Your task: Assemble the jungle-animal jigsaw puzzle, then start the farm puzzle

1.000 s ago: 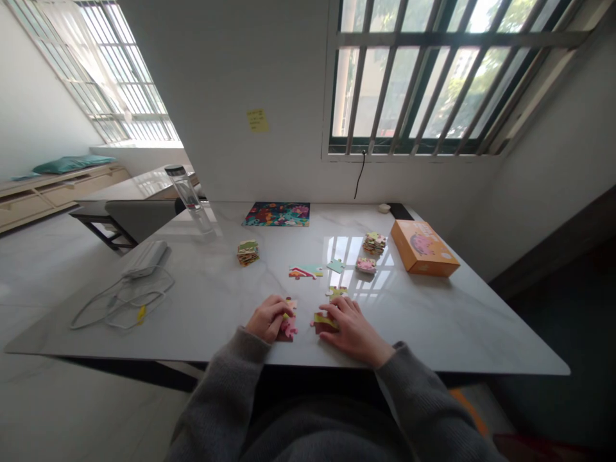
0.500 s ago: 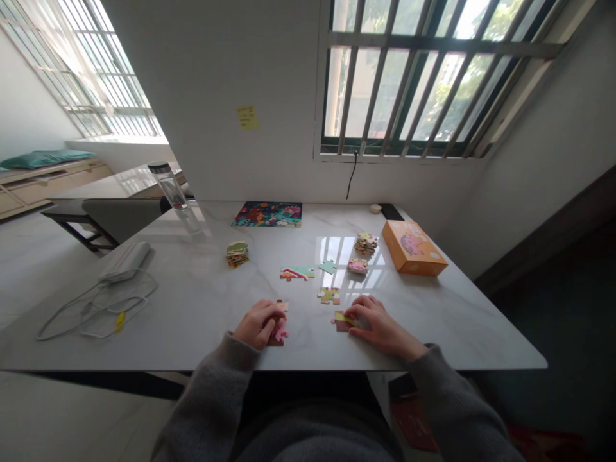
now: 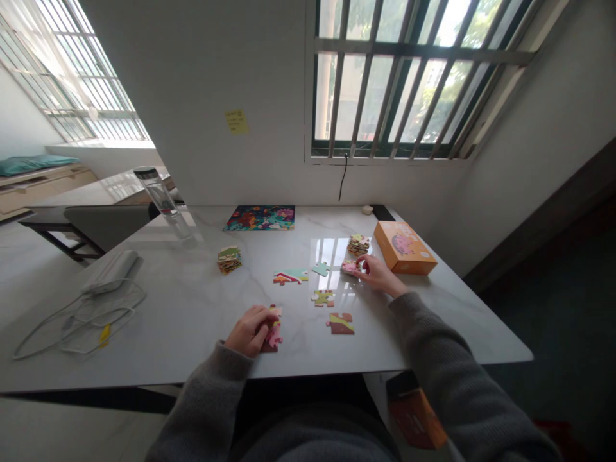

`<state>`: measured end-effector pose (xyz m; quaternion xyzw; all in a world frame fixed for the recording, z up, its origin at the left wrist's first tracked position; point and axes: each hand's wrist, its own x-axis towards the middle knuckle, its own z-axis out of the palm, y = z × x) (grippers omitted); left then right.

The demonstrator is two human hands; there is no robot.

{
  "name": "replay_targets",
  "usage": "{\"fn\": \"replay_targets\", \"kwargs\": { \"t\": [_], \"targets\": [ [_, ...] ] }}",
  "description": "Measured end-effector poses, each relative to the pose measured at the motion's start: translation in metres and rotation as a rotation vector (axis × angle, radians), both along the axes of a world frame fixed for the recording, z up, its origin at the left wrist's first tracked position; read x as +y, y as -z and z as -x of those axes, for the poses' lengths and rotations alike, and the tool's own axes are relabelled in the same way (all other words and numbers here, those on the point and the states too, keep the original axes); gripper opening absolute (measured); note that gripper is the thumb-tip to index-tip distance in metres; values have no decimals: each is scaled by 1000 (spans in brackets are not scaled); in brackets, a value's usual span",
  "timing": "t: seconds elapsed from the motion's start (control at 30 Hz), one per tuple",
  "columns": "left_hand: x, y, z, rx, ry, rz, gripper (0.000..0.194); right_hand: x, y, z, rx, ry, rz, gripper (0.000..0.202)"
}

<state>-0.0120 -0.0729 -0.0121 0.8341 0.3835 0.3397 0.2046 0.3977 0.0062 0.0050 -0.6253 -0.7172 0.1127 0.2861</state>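
My left hand (image 3: 248,330) rests near the table's front edge, fingers curled over some joined puzzle pieces (image 3: 274,336) in pink and brown, partly hiding them. Farther out, my right hand (image 3: 378,274) closes thumb and fingers on the right side of a small stack of pink puzzle pieces (image 3: 349,267). Between the hands lies a brown and green puzzle piece (image 3: 341,324), flat on the table. Beyond it are a green piece (image 3: 323,298), a pale teal piece (image 3: 321,269) and a joined strip (image 3: 290,276) with red and teal.
A taller stack of pieces (image 3: 359,244) stands beside an orange box (image 3: 405,248). Another stack (image 3: 229,260) sits to the left, below a colourful picture sheet (image 3: 260,218). At the far left are a clear bottle (image 3: 158,191) and a white device (image 3: 110,272) with looped cable.
My right hand has let go of the brown and green piece and moved forward to the pink stack. My left hand keeps its place on the joined pieces. The view has shifted slightly.
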Motion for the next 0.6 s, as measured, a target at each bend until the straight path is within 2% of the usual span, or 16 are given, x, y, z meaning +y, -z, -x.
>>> {"fn": "replay_targets", "kwargs": {
  "t": [0.3, 0.43, 0.6],
  "targets": [
    [0, 1, -1, -3, -6, -11, 26, 7, 2, -10, 146, -23, 257, 36],
    [-2, 1, -2, -44, -29, -4, 24, 5, 3, -14, 175, -39, 212, 36],
    [-6, -5, -1, -150, -101, -27, 22, -12, -2, -5, 121, -84, 98, 38]
  ]
}}
